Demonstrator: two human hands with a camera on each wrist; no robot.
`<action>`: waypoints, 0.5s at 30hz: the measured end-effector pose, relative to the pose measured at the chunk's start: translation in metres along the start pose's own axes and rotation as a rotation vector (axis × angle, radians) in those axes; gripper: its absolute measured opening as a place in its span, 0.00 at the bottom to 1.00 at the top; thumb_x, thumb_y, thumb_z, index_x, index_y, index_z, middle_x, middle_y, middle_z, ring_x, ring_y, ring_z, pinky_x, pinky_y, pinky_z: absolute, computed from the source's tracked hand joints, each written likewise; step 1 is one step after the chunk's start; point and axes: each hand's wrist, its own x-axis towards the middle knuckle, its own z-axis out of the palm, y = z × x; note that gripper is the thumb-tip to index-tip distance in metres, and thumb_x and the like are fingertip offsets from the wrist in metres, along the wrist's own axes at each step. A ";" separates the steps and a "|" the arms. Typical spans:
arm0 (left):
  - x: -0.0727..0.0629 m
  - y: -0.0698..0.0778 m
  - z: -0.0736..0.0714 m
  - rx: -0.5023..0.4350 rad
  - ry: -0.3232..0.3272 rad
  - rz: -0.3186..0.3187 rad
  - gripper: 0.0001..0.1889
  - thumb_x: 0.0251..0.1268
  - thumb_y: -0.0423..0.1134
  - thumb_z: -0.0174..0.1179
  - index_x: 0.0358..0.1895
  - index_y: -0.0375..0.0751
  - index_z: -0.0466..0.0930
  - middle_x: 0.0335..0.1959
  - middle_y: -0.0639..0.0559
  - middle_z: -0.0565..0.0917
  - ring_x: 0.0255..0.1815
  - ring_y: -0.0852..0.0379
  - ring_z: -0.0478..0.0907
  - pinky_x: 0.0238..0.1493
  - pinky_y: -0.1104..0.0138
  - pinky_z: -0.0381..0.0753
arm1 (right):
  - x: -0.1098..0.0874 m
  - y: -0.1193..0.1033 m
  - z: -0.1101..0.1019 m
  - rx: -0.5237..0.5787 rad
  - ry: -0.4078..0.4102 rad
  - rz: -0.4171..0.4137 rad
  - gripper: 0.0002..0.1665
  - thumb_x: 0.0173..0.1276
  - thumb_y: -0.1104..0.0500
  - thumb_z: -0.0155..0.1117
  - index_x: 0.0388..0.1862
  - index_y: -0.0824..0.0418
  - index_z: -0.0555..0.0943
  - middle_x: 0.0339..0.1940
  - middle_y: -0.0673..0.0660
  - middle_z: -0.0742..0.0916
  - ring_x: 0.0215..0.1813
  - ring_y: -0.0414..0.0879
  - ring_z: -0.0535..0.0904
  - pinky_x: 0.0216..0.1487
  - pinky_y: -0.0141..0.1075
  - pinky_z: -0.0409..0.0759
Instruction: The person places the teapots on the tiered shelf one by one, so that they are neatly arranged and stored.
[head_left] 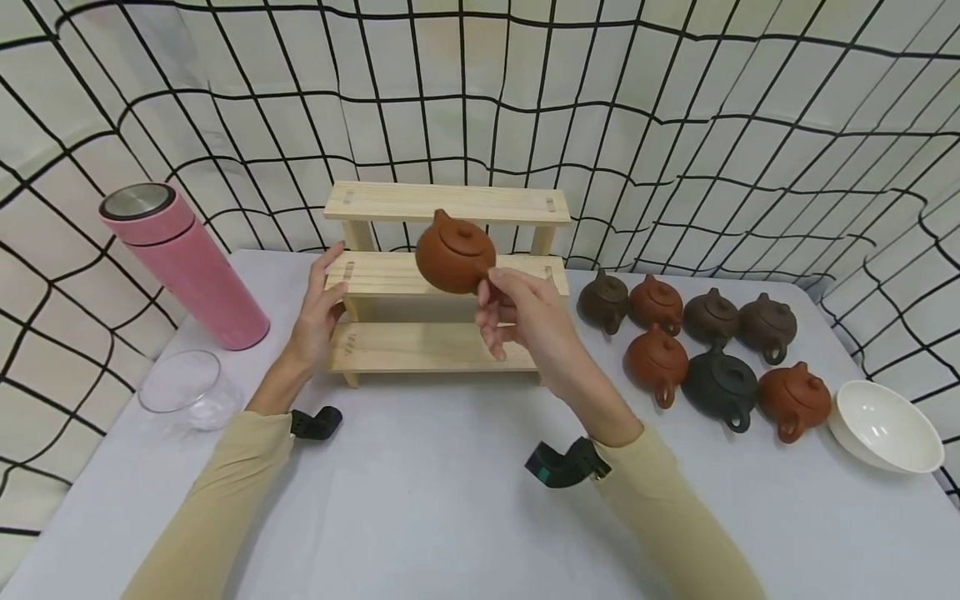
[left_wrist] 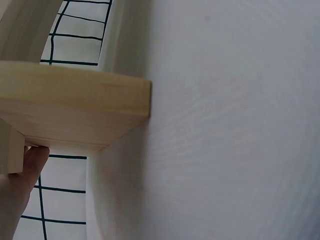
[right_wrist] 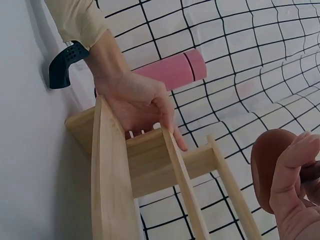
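Observation:
A reddish-brown clay teapot [head_left: 453,252] hangs in the air in front of the middle and top tiers of a three-step wooden shelf [head_left: 420,346]. My right hand [head_left: 534,321] pinches it at the handle side, its spout pointing up and left in the head view. At the shelf's left end, my left hand [head_left: 309,321] grips the side between the lower and middle tiers. The right wrist view shows that left hand [right_wrist: 137,102] with its fingers around the side support. No teapots stand on the tiers.
Several brown, reddish and black teapots [head_left: 720,383] are grouped right of the shelf, beside a white bowl [head_left: 888,427]. On the left stand a pink thermos [head_left: 191,271] and a clear glass bowl [head_left: 183,392]. Black netting [head_left: 465,100] over white cloth rises behind the table.

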 end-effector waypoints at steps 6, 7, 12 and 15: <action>0.000 -0.001 -0.001 0.001 -0.001 -0.007 0.34 0.79 0.41 0.32 0.86 0.49 0.41 0.85 0.49 0.44 0.78 0.55 0.49 0.71 0.59 0.54 | 0.035 0.002 0.025 0.025 0.006 -0.040 0.21 0.86 0.56 0.47 0.38 0.73 0.75 0.26 0.55 0.79 0.22 0.43 0.73 0.21 0.32 0.72; 0.000 -0.001 -0.001 -0.001 -0.001 -0.007 0.34 0.79 0.40 0.32 0.86 0.49 0.41 0.85 0.49 0.44 0.78 0.55 0.49 0.72 0.59 0.54 | 0.040 0.002 0.028 0.022 0.011 -0.043 0.21 0.86 0.56 0.47 0.38 0.72 0.76 0.26 0.55 0.79 0.22 0.43 0.73 0.21 0.32 0.73; 0.001 0.000 0.000 0.013 -0.005 -0.007 0.34 0.79 0.40 0.31 0.86 0.49 0.41 0.86 0.51 0.43 0.80 0.55 0.47 0.73 0.59 0.53 | 0.061 0.002 0.043 0.019 0.030 -0.041 0.21 0.86 0.56 0.47 0.38 0.70 0.78 0.26 0.55 0.79 0.22 0.44 0.73 0.21 0.32 0.74; 0.001 0.000 0.000 0.015 -0.004 -0.007 0.34 0.78 0.40 0.31 0.86 0.48 0.41 0.86 0.52 0.42 0.80 0.55 0.46 0.73 0.58 0.53 | 0.071 0.001 0.051 0.030 0.021 -0.035 0.21 0.87 0.56 0.47 0.39 0.70 0.78 0.27 0.55 0.79 0.22 0.43 0.73 0.22 0.31 0.75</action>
